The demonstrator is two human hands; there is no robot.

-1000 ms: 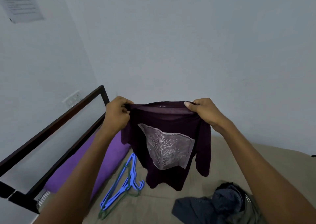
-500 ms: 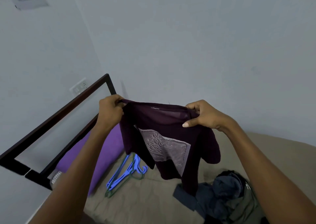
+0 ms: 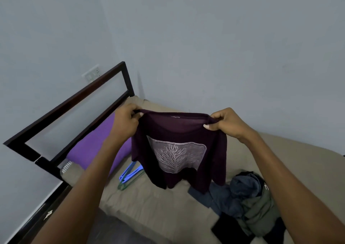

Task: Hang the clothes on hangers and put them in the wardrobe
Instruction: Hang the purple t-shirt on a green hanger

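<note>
Dark maroon tree-print T-shirt (image 3: 179,150) now squared up; left hand (image 3: 124,122) and right hand (image 3: 226,123) pinch its shoulders; ready for the blue plastic hangers (image 3: 130,174).

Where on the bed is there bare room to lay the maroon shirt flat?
Bare sheet in front of the hangers, between the bed frame and the clothes pile; also far right, beyond the right hand. Crowded: the pile at right, hangers and purple pillow at left. Both hands, left hand included, grip the maroon shirt.
</note>
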